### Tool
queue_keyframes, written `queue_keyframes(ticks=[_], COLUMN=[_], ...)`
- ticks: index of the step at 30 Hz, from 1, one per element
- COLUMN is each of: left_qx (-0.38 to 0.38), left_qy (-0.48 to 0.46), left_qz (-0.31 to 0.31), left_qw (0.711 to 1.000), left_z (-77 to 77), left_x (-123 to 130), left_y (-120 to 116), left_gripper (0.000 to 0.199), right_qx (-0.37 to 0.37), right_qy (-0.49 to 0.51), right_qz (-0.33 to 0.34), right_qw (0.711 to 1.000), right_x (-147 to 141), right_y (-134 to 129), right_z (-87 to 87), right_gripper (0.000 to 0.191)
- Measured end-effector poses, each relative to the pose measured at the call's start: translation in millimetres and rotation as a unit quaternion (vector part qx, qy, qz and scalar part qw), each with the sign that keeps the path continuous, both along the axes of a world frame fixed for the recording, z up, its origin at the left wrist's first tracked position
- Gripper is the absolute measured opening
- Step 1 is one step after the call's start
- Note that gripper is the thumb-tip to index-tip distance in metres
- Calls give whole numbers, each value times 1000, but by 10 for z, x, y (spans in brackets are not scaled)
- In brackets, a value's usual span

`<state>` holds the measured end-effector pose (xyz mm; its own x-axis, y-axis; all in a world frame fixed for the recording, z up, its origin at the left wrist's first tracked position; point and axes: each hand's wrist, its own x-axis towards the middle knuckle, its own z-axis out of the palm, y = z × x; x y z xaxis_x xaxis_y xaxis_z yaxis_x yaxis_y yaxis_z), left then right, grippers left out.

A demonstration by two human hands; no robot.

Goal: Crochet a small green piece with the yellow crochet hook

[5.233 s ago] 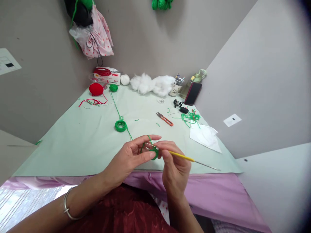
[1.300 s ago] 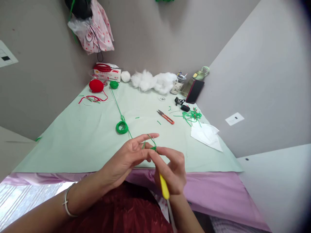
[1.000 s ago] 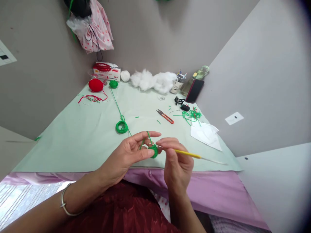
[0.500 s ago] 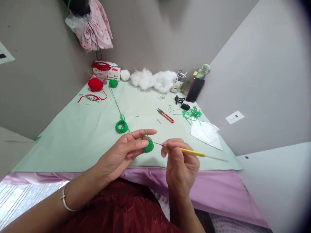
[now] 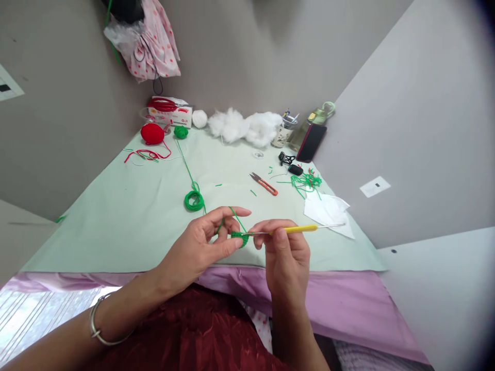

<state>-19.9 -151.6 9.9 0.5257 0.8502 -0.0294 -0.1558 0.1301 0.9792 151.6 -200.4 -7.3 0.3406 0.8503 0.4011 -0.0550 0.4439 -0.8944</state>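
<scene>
Between the thumb and fingers of my left hand (image 5: 209,237) is a small green crochet piece (image 5: 240,237). Green yarn runs up from it over my outstretched left index finger. My right hand (image 5: 288,247) pinches a crochet hook (image 5: 299,229) by its yellow grip, the shaft pointing left. The hook's tip is at the crochet piece, with a strand of yarn beside it; whether it has gone through a stitch I cannot tell. A loose coil of green yarn (image 5: 193,201) lies on the table behind my left hand, its strand leading to a green yarn ball (image 5: 180,132).
Red-handled thread snips (image 5: 263,184) lie beyond my right hand. Green yarn scraps (image 5: 305,180), white paper (image 5: 328,214) and a phone (image 5: 311,143) are at the right. White stuffing (image 5: 245,128), a red yarn ball (image 5: 152,134) and a tissue box (image 5: 180,116) line the back.
My right hand has brought the hook left to the crochet piece and levelled it. My left hand has turned the piece, and the yarn now slants down toward the hook.
</scene>
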Motion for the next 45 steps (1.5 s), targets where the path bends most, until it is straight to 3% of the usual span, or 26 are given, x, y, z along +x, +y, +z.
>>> queue_keyframes(ticks=[5, 8, 11, 13, 15, 17, 19, 22, 27, 32, 45], left_qx=[40, 45, -25, -113, -185, -192, -176, -138, -75, -16, 98], left_qy=[37, 40, -17, -70, -110, -130, -134, -133, -102, -8, 85], left_qz=[44, 77, 51, 4, -26, -23, -31, -58, -55, -24, 58], left_qw=[998, 995, 998, 991, 976, 972, 975, 980, 990, 1000, 990], left_z=[43, 40, 13, -4, -12, -14, -15, -23, -39, -17, 138], left_x=[30, 66, 88, 80, 53, 23, 9, 22, 34, 3, 27], left_y=[-59, -107, -96, -39, 32, 87, 103, 75, 33, 50, -33], left_gripper=[32, 35, 51, 58, 54, 49, 47, 42, 39, 40, 25], right_qx=[57, 129, 199, 196, 141, 90, 70, 56, 24, 30, 106], right_qy=[-183, -348, -447, -407, -282, -126, -39, -10, -5, 2, -192], right_qz=[-47, -79, -152, -163, -137, -105, -26, 21, 5, -3, -18], right_qw=[980, 925, 859, 877, 939, 982, 996, 998, 1000, 1000, 975], right_x=[18, 7, -17, -27, -28, -26, -32, -54, -56, -7, 6], right_y=[-112, -144, -123, -94, -64, -32, 1, 39, 40, 23, -89], right_z=[35, -43, -168, -193, -147, -66, -8, -11, -85, -49, 51], right_gripper=[23, 31, 38, 35, 27, 25, 21, 16, 17, 19, 22])
